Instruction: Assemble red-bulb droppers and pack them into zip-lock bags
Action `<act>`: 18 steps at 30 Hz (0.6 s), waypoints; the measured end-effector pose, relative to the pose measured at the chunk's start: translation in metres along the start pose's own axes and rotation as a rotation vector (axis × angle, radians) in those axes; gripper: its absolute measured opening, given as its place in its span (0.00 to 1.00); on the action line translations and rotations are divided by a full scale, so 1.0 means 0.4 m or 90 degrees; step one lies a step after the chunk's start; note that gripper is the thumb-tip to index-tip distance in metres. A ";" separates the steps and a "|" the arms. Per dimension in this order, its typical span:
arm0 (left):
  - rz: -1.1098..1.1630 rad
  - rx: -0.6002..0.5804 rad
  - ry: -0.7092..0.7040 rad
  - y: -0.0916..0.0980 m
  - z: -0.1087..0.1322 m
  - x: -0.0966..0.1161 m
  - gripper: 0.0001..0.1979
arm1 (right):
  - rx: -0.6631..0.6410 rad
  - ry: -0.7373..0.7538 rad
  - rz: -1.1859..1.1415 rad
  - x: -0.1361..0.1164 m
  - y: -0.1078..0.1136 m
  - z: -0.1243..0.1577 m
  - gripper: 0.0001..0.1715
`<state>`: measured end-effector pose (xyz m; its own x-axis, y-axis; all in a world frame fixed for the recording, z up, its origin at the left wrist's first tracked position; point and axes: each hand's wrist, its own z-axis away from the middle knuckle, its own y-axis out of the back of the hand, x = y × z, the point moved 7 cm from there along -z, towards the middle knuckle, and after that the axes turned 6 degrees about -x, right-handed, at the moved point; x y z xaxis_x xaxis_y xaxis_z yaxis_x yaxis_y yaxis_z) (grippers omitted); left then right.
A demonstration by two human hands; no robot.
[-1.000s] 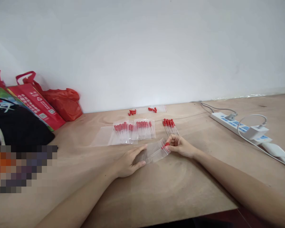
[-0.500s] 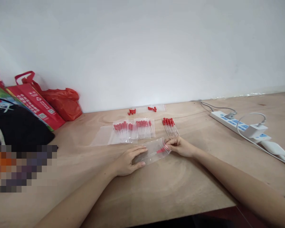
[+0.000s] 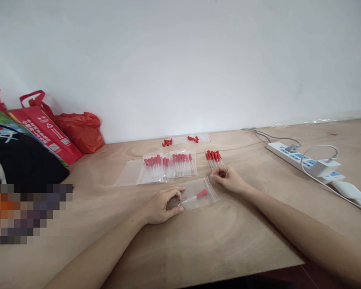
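A clear zip-lock bag (image 3: 195, 204) lies flat on the table with one red-bulbed dropper (image 3: 202, 193) inside, its bulb toward the zip end. My left hand (image 3: 165, 204) holds the bag's other end against the table, fingers curved and thumb apart, covering the dropper's tip. Just beyond the zip's far corner is my right hand (image 3: 228, 180), its fingers curled together. It is close to the tips of a group of loose droppers (image 3: 215, 156); whether anything is between its fingertips is hidden.
Several filled bags of droppers (image 3: 156, 166) lie behind my left hand, beside a flat clear bag (image 3: 129, 171). Loose red bulbs (image 3: 167, 142) sit near the wall. A power strip (image 3: 291, 154) with cables is on the right; red bags (image 3: 78, 130) and black cloth (image 3: 27, 160) are left.
My right hand has let go of the zip end and moved slightly away toward the loose droppers. The bag now lies flatter, with its dropper farther inside. My left hand stays at the bag.
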<state>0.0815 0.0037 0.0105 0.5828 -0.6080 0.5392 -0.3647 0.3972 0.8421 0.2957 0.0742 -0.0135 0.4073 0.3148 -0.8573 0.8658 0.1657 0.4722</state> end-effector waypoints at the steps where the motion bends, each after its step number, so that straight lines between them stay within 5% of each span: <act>1: 0.001 0.001 -0.001 0.000 0.000 0.001 0.08 | 0.069 -0.032 0.025 0.017 0.039 -0.017 0.09; 4: 0.006 0.000 -0.004 0.002 0.000 0.004 0.08 | 0.216 -0.168 0.130 0.069 0.139 -0.067 0.07; 6: 0.009 0.000 -0.004 0.003 0.000 0.007 0.08 | 0.239 -0.263 0.173 0.102 0.172 -0.097 0.09; 18: 0.010 0.002 -0.003 0.006 0.001 0.011 0.08 | 0.207 -0.434 0.079 0.179 0.164 -0.160 0.14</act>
<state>0.0829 0.0017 0.0149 0.5731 -0.6050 0.5527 -0.3759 0.4052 0.8334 0.3630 0.1676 -0.0308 0.5046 -0.3510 -0.7888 0.8011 -0.1502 0.5794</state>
